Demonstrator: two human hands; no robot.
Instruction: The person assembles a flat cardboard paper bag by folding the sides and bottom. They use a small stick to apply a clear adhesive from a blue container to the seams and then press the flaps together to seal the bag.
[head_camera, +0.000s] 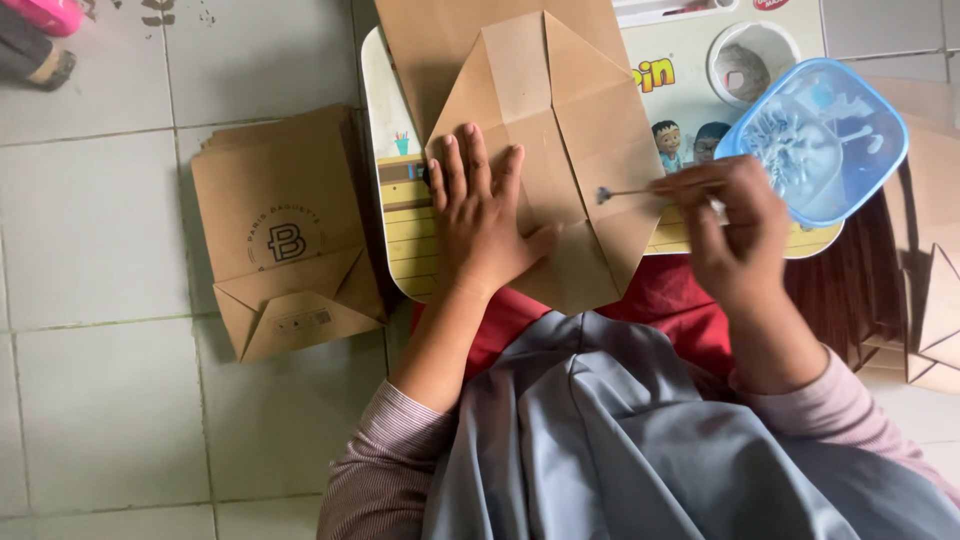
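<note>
- L hand (480, 215): flat, fingers spread, grasps nothing; pins paper bag (560, 130) so folds hold.
- R hand (735, 235): pinches small brush (640, 192), tip on flap.
- Blue tub (820, 135): beside R hand, within reach.
- Done bags (285, 230): stacked on floor, L side.

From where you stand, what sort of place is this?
Probably a home floor used for piecework: pale floor tiles, a small lap desk, and a stack of folded brown paper bags beside the seated person.
</note>
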